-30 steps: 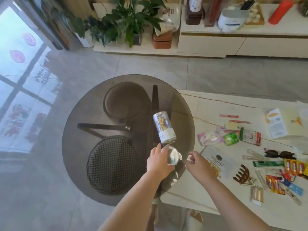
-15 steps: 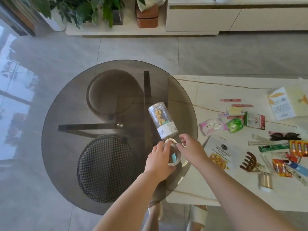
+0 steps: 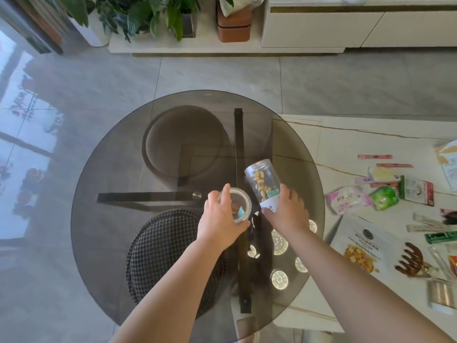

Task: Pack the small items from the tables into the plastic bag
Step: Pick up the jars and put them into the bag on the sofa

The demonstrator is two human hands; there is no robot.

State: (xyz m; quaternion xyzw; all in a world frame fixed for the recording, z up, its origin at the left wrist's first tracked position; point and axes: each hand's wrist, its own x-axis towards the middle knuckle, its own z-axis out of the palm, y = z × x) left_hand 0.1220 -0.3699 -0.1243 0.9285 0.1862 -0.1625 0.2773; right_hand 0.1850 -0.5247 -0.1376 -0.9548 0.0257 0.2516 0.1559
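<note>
Left hand [image 3: 220, 216] curled around a small clear round jar [image 3: 236, 204]; right hand [image 3: 288, 209] gripping the labelled end of a tilted clear plastic bottle of yellow tablets [image 3: 262, 183]. Both over the round smoked-glass table [image 3: 123, 194], close together.

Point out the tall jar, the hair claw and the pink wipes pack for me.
tall jar [image 3: 262, 182]: head view, clear wall over the yellow pieces.
hair claw [image 3: 409, 260]: head view, brown teeth.
pink wipes pack [image 3: 346, 198]: head view, printed front.
</note>
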